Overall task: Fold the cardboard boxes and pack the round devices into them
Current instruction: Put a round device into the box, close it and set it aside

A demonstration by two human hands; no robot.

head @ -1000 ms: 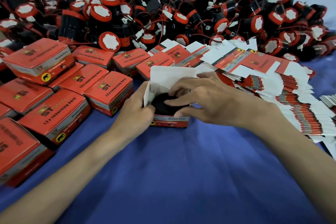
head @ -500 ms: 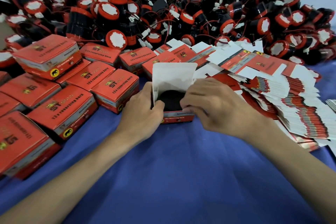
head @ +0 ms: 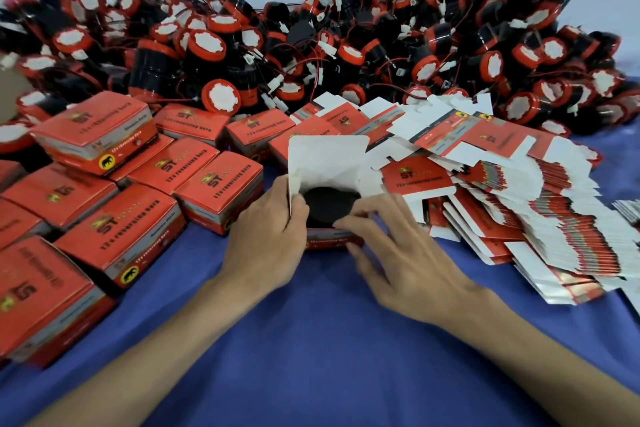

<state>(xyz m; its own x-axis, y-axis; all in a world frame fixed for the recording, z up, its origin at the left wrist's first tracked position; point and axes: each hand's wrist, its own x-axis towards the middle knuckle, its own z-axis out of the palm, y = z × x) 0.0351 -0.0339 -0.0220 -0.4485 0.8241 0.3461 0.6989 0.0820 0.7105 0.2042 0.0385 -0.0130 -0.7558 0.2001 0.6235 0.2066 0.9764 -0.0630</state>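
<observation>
An open red cardboard box (head: 327, 242) stands on the blue cloth in the middle, its white lid flap (head: 327, 159) upright. A black round device (head: 327, 206) sits inside it. My left hand (head: 266, 236) grips the box's left side, thumb against the left side flap. My right hand (head: 391, 246) is at the box's right front corner, fingers spread and blurred, tips touching the front rim. A big heap of red-and-black round devices (head: 311, 55) with wires lies behind.
Several closed red boxes (head: 114, 218) are stacked at the left. A fanned pile of flat unfolded box blanks (head: 519, 204) lies at the right. Blue cloth (head: 329, 357) covers the near table.
My right hand has come off the device and the box's top, sliding right and toward me to the front corner. The left hand keeps its grip; the view has moved closer.
</observation>
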